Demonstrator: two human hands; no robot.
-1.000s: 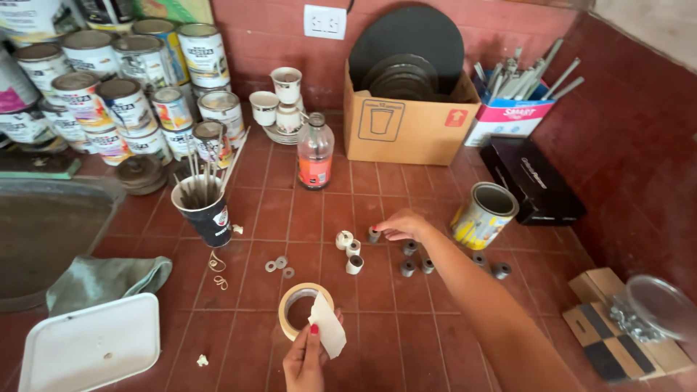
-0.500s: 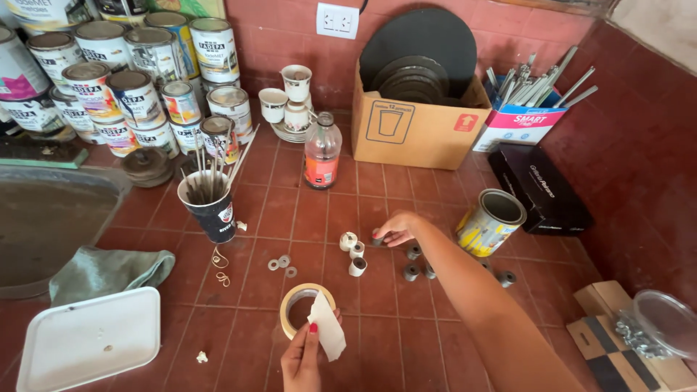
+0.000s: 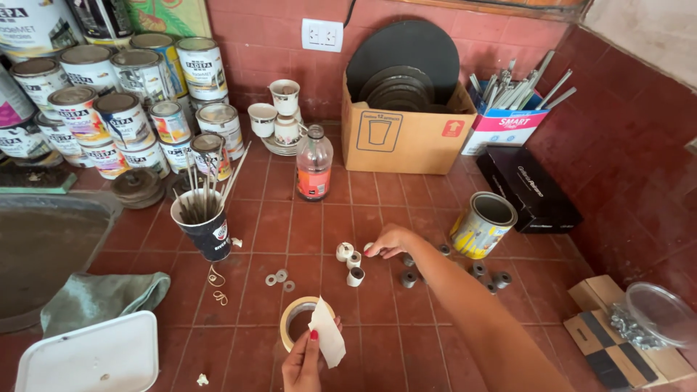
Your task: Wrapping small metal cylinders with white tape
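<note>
On the red tiled counter (image 3: pixel 305 218), a matte pale strip of paper (image 3: pixel 327 340) is pinched by the left hand (image 3: pixel 301 366), its long axis running up and slightly left, over a flat ring of masking tape (image 3: pixel 294 313). Just above, small white cylinders (image 3: pixel 350 261) are stood upright. The right hand (image 3: pixel 388 241), fingers closed together, is rested beside them, whether anything is gripped cannot be told.

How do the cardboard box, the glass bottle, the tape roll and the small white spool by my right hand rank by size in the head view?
1. Cardboard box
2. Glass bottle
3. Tape roll, though it lies nearer the camera, so this is unsure
4. White spool
</note>
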